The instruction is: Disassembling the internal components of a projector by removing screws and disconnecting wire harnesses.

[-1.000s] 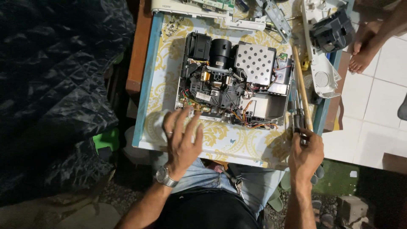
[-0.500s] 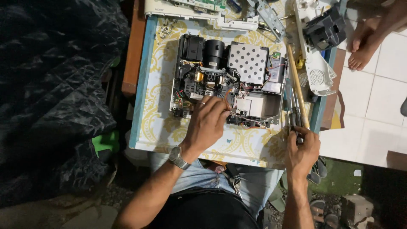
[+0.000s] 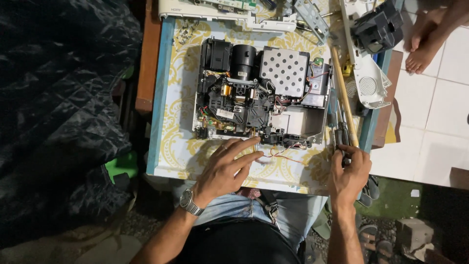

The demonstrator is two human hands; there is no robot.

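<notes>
The left hand [image 3: 225, 166] is lying open, fingertips steadying the near edge of the opened device [image 3: 261, 95] at the bench [image 3: 176, 146] centre; the right hand [image 3: 348, 168] is gripping thin tools [image 3: 339, 129]. Pressing gently should keep the loose wires safe.

A small bench [image 3: 168, 146] with a blue edge and a white-and-yellow patterned cover carries an opened electronic device [image 3: 261, 95], its boards, lens barrel and perforated metal plate exposed. A long white casing part [image 3: 220, 10] lies along the far edge, a white curved cover [image 3: 366, 83] and a black block [image 3: 378, 29] at the right, beside a wooden stick [image 3: 344, 102].
</notes>
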